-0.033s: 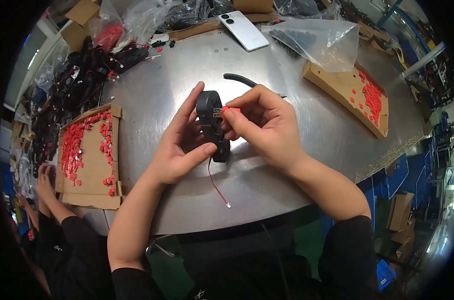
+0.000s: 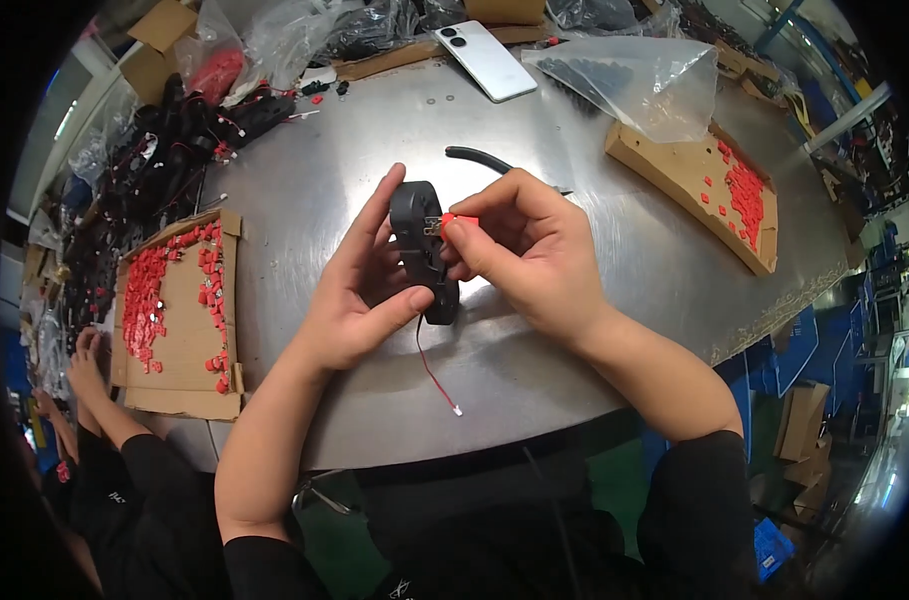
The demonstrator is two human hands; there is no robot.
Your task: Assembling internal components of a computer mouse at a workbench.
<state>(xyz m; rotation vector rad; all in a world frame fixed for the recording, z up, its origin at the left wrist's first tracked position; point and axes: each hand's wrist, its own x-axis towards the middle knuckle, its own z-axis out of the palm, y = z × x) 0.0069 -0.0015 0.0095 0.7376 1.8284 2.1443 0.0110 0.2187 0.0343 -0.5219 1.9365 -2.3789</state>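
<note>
Upright over the table is a black plastic housing (image 2: pixel 407 215), rounded at the top, gripped along its side by my left hand (image 2: pixel 359 300). My right hand (image 2: pixel 544 250) pinches a small red plastic part (image 2: pixel 461 222) between thumb and fingers. Metal contacts (image 2: pixel 432 226) sit between the red part and the housing's open face; whether they are seated in it I cannot tell. A thin red and dark wire (image 2: pixel 429 365) hangs from the housing's lower end, tipped by a white plug (image 2: pixel 457 410). My right fingertips partly hide the housing's inside.
Left of me lies a cardboard tray (image 2: pixel 189 375) of red parts; another cardboard tray (image 2: pixel 674 180) of red pieces is at right. A black curved handle (image 2: pixel 474 155) and a white phone (image 2: pixel 486 62) lie beyond my hands. Black parts (image 2: pixel 174 150) pile up far left, near another person's hand (image 2: pixel 86 370).
</note>
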